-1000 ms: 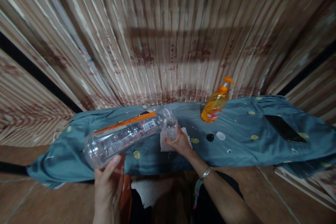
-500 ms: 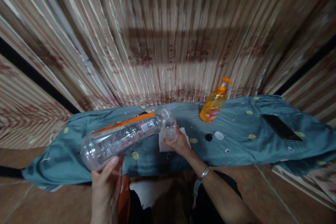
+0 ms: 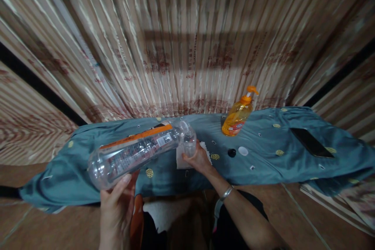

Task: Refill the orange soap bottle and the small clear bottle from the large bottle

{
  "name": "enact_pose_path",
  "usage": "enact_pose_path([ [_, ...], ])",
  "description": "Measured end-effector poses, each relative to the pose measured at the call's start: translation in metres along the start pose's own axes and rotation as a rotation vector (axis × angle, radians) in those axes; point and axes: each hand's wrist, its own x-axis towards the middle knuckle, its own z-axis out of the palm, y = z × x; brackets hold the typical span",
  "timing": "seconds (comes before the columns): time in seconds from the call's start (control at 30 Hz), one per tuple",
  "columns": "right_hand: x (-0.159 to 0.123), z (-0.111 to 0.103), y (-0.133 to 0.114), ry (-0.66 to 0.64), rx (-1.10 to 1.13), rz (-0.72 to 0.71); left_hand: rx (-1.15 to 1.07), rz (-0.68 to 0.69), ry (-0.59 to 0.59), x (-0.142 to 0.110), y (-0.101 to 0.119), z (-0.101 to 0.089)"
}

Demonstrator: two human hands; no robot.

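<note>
My left hand (image 3: pixel 117 199) is closed around the lower part of a large clear plastic bottle (image 3: pixel 137 154) with an orange-edged label. The bottle lies nearly level, its neck pointing right and slightly up. At its mouth is a small clear bottle (image 3: pixel 190 144), upright, with my right hand (image 3: pixel 200 161) wrapped round it. The two openings meet or overlap; whether liquid passes between them I cannot tell. Under the small bottle lies a white tissue (image 3: pixel 181 163) on the teal cloth (image 3: pixel 164 183).
Behind and to the right stands an orange pump bottle (image 3: pixel 236 120) of yellow liquid. A small black cap (image 3: pixel 231 152) and a white disc (image 3: pixel 243 151) lie right of the tissue. Farther right is a dark phone (image 3: pixel 312 143). A pleated curtain (image 3: pixel 187 47) hangs behind the cloth-covered surface.
The whole view has shifted very slightly. Both hands keep the same hold, and the large bottle stays tilted against the small one.
</note>
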Motion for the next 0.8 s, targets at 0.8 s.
enact_pose_path([
  [0.8,0.0003,-0.0022,-0.0015,-0.002,-0.009,0.01,-0.008,-0.042,0.032,-0.0025,0.0021,0.0021],
])
